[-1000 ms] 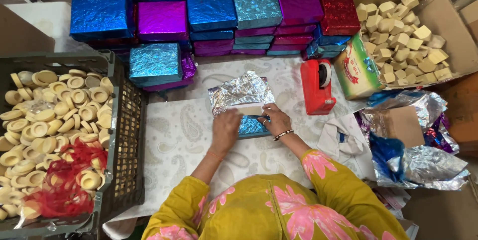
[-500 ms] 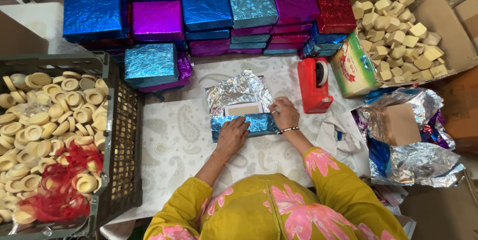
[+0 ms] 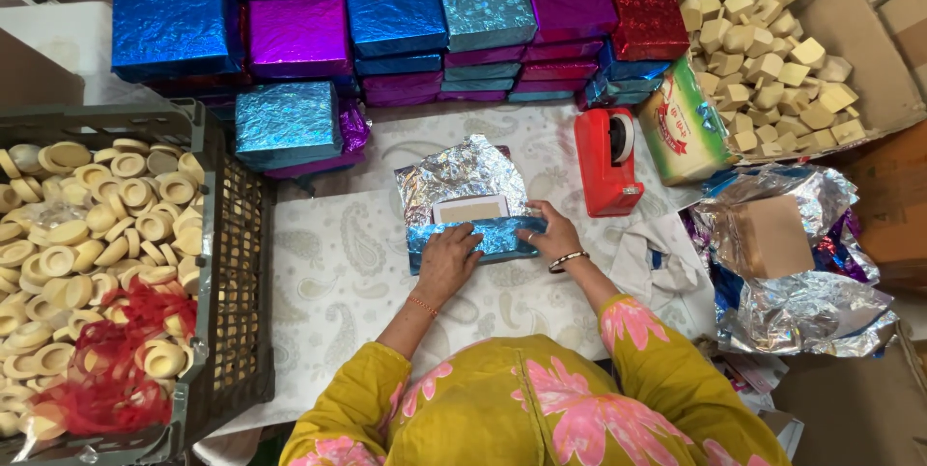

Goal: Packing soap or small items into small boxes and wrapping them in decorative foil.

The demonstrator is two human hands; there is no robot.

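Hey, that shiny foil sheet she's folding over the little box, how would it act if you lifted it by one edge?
The foil sheet looks thin and creased, so it would likely flop yet keep its folds. Its crinkled silver side suggests it is very light and may tear if tugged. Both hands, left hand and right hand, press the blue flap flat, hinting it springs up otherwise.

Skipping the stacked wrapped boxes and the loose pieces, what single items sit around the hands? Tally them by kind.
Red tape dispenser: 1
Black plastic crate: 1
Open cardboard carton: 1
Half-wrapped box: 1
Green and white packet: 1
Total: 5
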